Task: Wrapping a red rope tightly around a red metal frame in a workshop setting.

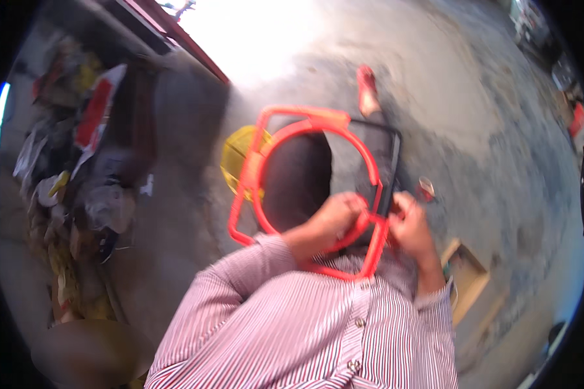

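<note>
A squarish frame (328,118) with a round ring (257,194) inside it lies over my lap. Most of it is red-orange, but its upper right corner (394,159) is black, as is a short stretch at the ring's right side. My left hand (336,217) is closed on the ring's lower right part. Just across the frame's right bar, my right hand (412,227) has its fingers bent together close to the joint of ring and frame. A faint red strand seems to hang below that hand; blur hides what its fingers pinch.
Beyond the frame's left side is a yellow mesh-like object (235,159). A shallow wooden box (477,282) sits on the floor at right, with a small red-and-white item (426,188) farther off. Piled bags and cloth (78,188) line the left. My red-shod foot (366,81) extends ahead.
</note>
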A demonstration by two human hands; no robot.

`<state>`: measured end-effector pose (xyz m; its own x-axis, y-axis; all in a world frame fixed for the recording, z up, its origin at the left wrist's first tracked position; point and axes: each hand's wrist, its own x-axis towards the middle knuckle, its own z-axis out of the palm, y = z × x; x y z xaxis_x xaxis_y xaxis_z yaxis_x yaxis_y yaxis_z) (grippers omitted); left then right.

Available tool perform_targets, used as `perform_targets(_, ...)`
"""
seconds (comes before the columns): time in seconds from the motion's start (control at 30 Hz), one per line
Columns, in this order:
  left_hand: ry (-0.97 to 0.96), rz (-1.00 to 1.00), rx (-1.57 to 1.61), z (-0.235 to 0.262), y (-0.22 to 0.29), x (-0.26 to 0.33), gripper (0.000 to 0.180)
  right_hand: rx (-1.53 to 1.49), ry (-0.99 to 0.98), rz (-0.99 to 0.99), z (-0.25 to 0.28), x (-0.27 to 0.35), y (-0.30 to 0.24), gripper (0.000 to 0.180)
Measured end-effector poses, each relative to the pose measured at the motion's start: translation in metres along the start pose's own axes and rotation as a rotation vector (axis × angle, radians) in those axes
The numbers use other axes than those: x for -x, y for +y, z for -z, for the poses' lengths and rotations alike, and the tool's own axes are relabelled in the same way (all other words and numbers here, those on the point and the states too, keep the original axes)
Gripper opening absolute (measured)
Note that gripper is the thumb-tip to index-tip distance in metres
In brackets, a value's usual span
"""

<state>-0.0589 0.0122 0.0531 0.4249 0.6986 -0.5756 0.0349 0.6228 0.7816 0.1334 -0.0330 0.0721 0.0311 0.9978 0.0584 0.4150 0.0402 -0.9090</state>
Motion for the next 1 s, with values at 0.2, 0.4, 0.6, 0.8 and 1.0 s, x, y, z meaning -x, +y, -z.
perform_targets(0.2, 0.053, -0.416, 0.121, -0.001, 0.014, 0.008, 0.014, -0.165, 0.149, 0.118, 0.007, -0.009, -0.012, 0.02)
perform_targets(0.4, -0.107, -0.555, 0.085, -0.01, 0.009, 0.019, 0.014, 0.184, 0.039, 0.387, -0.002, -0.008, -0.022, 0.025)
perform_targets(0.6, -0.032, -0.382, 0.236, -0.002, 0.005, 0.013, 0.017, 0.144, -0.322, -0.25, 0.116, 0.015, -0.014, 0.02)
perform_targets(0.8, -0.094, -0.197, 0.218, -0.005, 0.015, 0.009, 0.037, -0.371, 0.244, -0.279, 0.171, 0.07, 0.019, 0.016)
perform_targets(1.0, -0.166, -0.084, 0.212, -0.006, 0.019, 0.01, 0.041, -1.173, 0.372, -0.105, 0.139, 0.063, 0.069, 0.015)
